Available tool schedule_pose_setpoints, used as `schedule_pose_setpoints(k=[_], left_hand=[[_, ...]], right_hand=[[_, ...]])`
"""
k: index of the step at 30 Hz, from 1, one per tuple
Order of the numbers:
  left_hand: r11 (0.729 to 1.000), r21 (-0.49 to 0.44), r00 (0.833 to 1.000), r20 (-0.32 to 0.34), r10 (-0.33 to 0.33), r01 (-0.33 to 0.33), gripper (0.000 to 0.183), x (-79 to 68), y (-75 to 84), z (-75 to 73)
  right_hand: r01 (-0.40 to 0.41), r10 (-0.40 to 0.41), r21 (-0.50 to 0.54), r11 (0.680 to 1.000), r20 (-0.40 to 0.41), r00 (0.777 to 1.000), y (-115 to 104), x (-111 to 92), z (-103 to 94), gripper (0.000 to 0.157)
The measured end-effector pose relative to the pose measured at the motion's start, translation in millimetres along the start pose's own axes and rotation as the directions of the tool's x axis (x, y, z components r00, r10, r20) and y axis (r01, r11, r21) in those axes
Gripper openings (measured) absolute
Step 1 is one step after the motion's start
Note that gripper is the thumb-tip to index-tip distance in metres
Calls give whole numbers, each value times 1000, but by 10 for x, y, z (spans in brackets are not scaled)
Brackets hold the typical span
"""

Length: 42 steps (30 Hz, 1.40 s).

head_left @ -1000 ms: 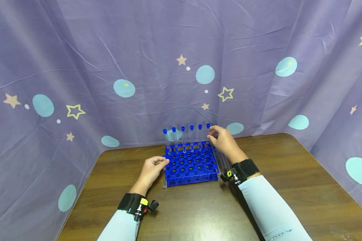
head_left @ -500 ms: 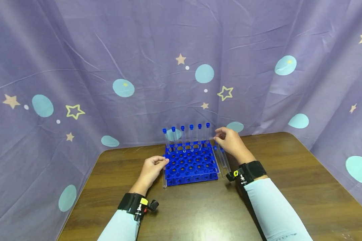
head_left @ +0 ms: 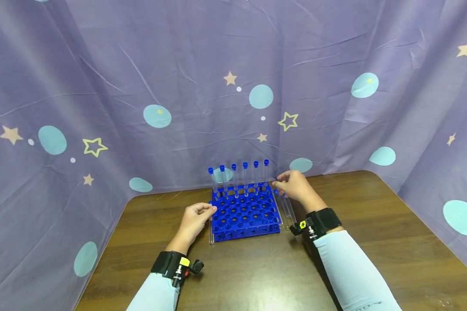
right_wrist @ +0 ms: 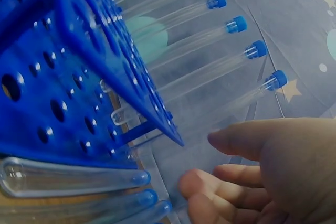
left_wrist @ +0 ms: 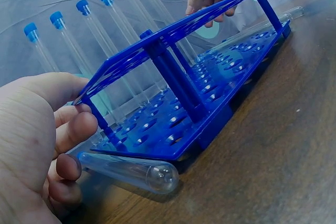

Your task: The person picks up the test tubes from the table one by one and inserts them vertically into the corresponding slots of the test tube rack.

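A blue test tube rack (head_left: 247, 233) stands on the table, with a row of clear test tubes (head_left: 235, 176) with blue caps upright along its back. At the rack's left side, my left hand (head_left: 190, 222) pinches the edge of the top plate between thumb and forefinger. One capped test tube (left_wrist: 131, 174) lies beside the rack, under the other fingers of that hand. My right hand (head_left: 295, 188) is just off the back right corner, thumb and fingers apart and holding nothing. Below it, several capped test tubes (right_wrist: 73, 178) lie along the rack's right side.
The wooden table (head_left: 233, 272) has its back edge just behind the rack. A purple curtain (head_left: 202, 65) with stars and pale blue spots hangs behind it and on both sides.
My right hand has let go of the rightmost upright tube, drawn away to the right, and then dropped slightly toward the loose tubes. My left hand keeps its place on the rack.
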<state>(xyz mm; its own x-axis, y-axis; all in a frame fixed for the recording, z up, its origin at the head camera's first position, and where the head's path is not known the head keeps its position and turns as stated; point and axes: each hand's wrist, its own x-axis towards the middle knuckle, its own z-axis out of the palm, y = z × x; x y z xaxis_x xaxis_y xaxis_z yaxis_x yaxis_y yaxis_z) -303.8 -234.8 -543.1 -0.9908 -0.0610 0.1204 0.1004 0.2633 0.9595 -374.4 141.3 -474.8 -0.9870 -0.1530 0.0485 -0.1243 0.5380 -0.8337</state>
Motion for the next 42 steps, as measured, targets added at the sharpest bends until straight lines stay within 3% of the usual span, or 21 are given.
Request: schedule_pose_setpoints(k=[10,29,35,37,42], left_hand=[[1000,-16,1000,11,-1,1,21,-8,12,11],[999,-16,999,0,-42,42,24,-6,-10,-5],[993,-59,995,-24,-100,98,21,5,53,-46],[993,-29,993,-34,-112,111,19,11,86,-64],[984,150,994,-63,-88,96,18,30,173,-95]], right_hand=[[3,-5,13,1000,156,988,52,-32,104,32],[-86,59,125,988,209,976,73,-26,154,26],[-100,68,137,985,217,974,72,-5,150,28],[-104,72,140,985,216,974,75,4,149,28],[-103,70,146,984,214,974,84,9,149,28]])
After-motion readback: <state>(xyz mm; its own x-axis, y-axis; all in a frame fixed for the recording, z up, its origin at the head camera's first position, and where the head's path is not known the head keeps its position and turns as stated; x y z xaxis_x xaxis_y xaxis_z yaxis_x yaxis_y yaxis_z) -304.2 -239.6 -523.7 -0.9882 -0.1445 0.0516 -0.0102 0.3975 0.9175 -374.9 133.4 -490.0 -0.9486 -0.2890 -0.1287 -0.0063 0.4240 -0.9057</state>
